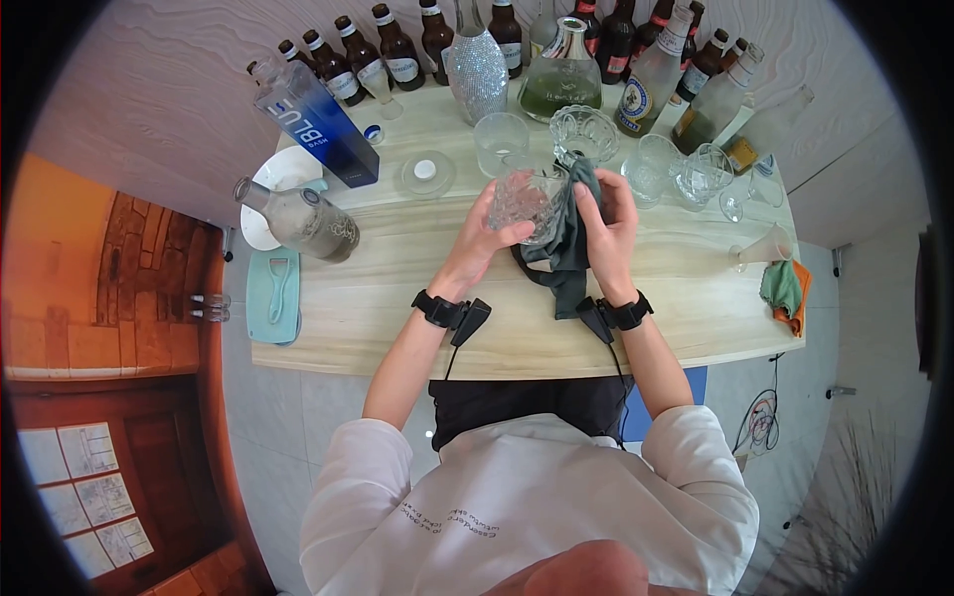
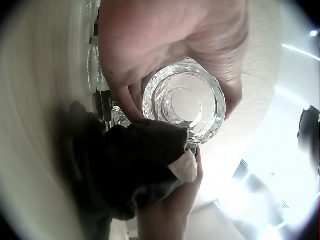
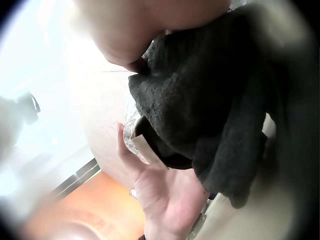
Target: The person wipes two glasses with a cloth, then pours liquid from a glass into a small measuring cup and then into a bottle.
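Observation:
A clear cut-glass tumbler (image 1: 524,207) is held up over the table by my left hand (image 1: 484,238), whose fingers and thumb curl round its side. In the left wrist view the round end of the tumbler (image 2: 186,102) faces the camera. My right hand (image 1: 609,230) grips a dark grey-green cloth (image 1: 568,243) against the glass's right side, the loose end hanging toward the tabletop. The cloth (image 3: 200,100) covers much of the glass in the right wrist view, and a pale tag (image 3: 147,150) shows at its edge.
Several brown bottles (image 1: 400,55) line the back wall, with a green-filled decanter (image 1: 562,84). Glasses (image 1: 651,169) stand right of my hands. Leftward are a blue bottle (image 1: 323,129), a grey bottle (image 1: 313,226) and a peeler (image 1: 279,290) on a board. Folded cloths (image 1: 785,293) lie far right.

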Demonstrator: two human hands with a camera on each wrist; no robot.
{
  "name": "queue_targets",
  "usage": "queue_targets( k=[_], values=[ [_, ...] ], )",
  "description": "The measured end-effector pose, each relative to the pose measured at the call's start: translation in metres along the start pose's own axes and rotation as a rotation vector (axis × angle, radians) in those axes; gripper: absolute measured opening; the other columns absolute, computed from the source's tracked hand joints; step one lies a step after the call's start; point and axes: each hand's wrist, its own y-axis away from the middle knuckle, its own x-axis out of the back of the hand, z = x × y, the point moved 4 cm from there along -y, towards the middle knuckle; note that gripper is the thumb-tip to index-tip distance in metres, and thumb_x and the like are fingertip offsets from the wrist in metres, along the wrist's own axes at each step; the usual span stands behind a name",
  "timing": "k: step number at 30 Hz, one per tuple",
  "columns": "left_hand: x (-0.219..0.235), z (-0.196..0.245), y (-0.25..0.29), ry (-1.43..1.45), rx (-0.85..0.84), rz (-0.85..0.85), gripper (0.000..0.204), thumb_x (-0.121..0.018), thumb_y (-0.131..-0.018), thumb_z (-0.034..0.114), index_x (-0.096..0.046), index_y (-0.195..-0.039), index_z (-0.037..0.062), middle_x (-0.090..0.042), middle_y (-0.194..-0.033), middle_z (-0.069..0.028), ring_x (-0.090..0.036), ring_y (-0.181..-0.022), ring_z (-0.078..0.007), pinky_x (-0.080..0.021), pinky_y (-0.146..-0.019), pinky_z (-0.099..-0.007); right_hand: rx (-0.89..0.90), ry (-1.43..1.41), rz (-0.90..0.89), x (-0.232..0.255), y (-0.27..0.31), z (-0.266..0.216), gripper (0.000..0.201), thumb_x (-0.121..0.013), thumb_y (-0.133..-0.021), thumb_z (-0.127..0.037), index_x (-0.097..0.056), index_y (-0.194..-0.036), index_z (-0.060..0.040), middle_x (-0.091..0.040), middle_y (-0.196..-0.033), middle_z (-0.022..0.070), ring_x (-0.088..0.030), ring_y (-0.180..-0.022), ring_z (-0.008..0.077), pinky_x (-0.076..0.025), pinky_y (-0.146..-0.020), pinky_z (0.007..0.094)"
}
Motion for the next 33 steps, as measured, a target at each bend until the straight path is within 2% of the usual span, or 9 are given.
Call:
queue_targets(
  k=[2, 5, 10, 14, 17, 23, 27, 29, 33],
  values=[
    [-0.001, 0.001, 0.001, -0.008, 0.026, -0.008, 0.088, -0.082, -0.085, 0.027, -0.038, -0.157, 0.0043, -0.056, -0.146, -0.0109, -0.054, -0.137, -0.0216, -0.041, -0.116, -0.0375, -0.017, -0.032, -0.027, -0.001, 0.000, 0.001, 0.023, -0.070, -0.100, -0.005, -0.061, -0.121, -0.0004, -0.070, -0.104, 0.0009, -0.063, -0.093, 0.0062, -0.050, -0.082, 0.0222],
    [0.001, 0.001, -0.003, 0.010, -0.031, 0.005, 0.094, -0.077, -0.083, 0.046, -0.038, -0.156, 0.0033, -0.052, -0.151, -0.0163, -0.054, -0.136, -0.0247, -0.039, -0.119, -0.0413, -0.053, -0.049, -0.146, -0.004, 0.002, 0.001, 0.023, -0.071, -0.098, -0.003, -0.062, -0.118, -0.0002, -0.070, -0.102, 0.0008, -0.063, -0.092, 0.0062, -0.050, -0.081, 0.0222],
    [0.006, 0.002, -0.004, 0.167, -0.085, 0.087, 0.092, -0.075, -0.087, 0.048, -0.037, -0.158, 0.0047, -0.051, -0.152, -0.0175, -0.051, -0.141, -0.0287, -0.038, -0.120, -0.0457, -0.049, 0.042, -0.360, -0.012, 0.008, 0.000, 0.020, -0.073, -0.095, -0.002, -0.064, -0.112, 0.0004, -0.070, -0.098, 0.0013, -0.063, -0.091, 0.0065, -0.049, -0.079, 0.0220],
    [0.007, 0.003, -0.005, 0.288, -0.037, 0.014, 0.081, -0.072, -0.094, 0.031, -0.031, -0.158, 0.0029, -0.048, -0.155, -0.0191, -0.049, -0.143, -0.0281, -0.036, -0.121, -0.0435, -0.018, -0.002, -0.290, -0.013, 0.008, -0.005, 0.020, -0.074, -0.094, -0.001, -0.064, -0.112, 0.0008, -0.069, -0.099, 0.0015, -0.064, -0.091, 0.0071, -0.050, -0.081, 0.0227],
    [0.008, -0.006, -0.004, 0.181, -0.033, 0.031, 0.078, -0.073, -0.094, 0.028, -0.036, -0.157, 0.0021, -0.048, -0.156, -0.0166, -0.051, -0.142, -0.0258, -0.037, -0.121, -0.0414, 0.001, 0.008, -0.248, -0.012, 0.008, -0.006, 0.020, -0.074, -0.094, -0.001, -0.064, -0.112, 0.0008, -0.068, -0.100, 0.0013, -0.064, -0.093, 0.0073, -0.051, -0.083, 0.0230],
    [0.010, -0.006, -0.005, 0.074, -0.022, 0.017, 0.080, -0.078, -0.087, 0.026, -0.044, -0.155, 0.0014, -0.058, -0.145, -0.0105, -0.054, -0.136, -0.0196, -0.040, -0.117, -0.0365, 0.067, 0.028, -0.227, -0.009, 0.007, -0.002, 0.019, -0.072, -0.097, -0.002, -0.063, -0.114, 0.0000, -0.067, -0.102, 0.0004, -0.062, -0.091, 0.0065, -0.050, -0.081, 0.0223],
    [0.004, -0.002, 0.000, -0.027, 0.057, -0.017, 0.082, -0.078, -0.085, 0.027, -0.044, -0.155, 0.0012, -0.062, -0.139, -0.0089, -0.056, -0.133, -0.0186, -0.040, -0.115, -0.0354, -0.016, -0.006, -0.025, -0.001, 0.004, 0.003, 0.025, -0.070, -0.100, -0.006, -0.060, -0.122, -0.0015, -0.068, -0.102, -0.0004, -0.061, -0.093, 0.0050, -0.049, -0.081, 0.0214],
    [-0.002, 0.002, 0.000, -0.085, 0.031, -0.056, 0.081, -0.076, -0.087, 0.028, -0.043, -0.155, 0.0012, -0.063, -0.136, -0.0092, -0.057, -0.132, -0.0188, -0.041, -0.114, -0.0352, -0.023, -0.025, -0.026, 0.001, 0.001, 0.003, 0.024, -0.070, -0.100, -0.005, -0.060, -0.122, -0.0013, -0.069, -0.102, -0.0001, -0.061, -0.092, 0.0052, -0.049, -0.081, 0.0215],
    [-0.004, 0.002, -0.001, 0.107, -0.016, 0.028, 0.084, -0.071, -0.091, 0.033, -0.035, -0.159, 0.0025, -0.060, -0.142, -0.0109, -0.056, -0.135, -0.0216, -0.041, -0.116, -0.0391, -0.067, -0.064, -0.110, -0.001, 0.001, 0.004, 0.022, -0.071, -0.099, -0.005, -0.062, -0.119, -0.0009, -0.069, -0.102, 0.0004, -0.062, -0.092, 0.0055, -0.049, -0.081, 0.0216]
  ],
)
